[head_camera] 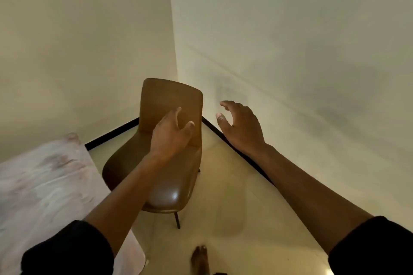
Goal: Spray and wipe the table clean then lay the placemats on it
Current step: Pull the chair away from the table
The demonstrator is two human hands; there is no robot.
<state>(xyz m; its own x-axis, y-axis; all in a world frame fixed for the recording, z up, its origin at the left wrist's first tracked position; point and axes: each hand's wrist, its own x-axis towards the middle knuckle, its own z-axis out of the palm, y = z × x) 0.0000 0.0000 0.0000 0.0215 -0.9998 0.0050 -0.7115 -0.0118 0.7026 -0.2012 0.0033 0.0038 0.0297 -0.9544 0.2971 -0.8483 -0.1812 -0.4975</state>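
The pale pink-and-white marbled surface (42,187) lay at your lower left, its corner just beside the brown leather chair (165,140) with thin dark legs. Your left hand (171,133) hung over the chair's backrest, fingers loosely spread and holding nothing — your right hand (240,126) hovered beside the cream wall (290,51), likewise loose and unladen. One bare foot (199,260) stood on the glossy beige floor (234,185).

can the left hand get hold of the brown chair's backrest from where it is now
Probably yes. The left hand is open, stretched out over the brown chair, its fingers already in front of the backrest. Nothing lies between them. Whether it touches yet, I cannot tell.
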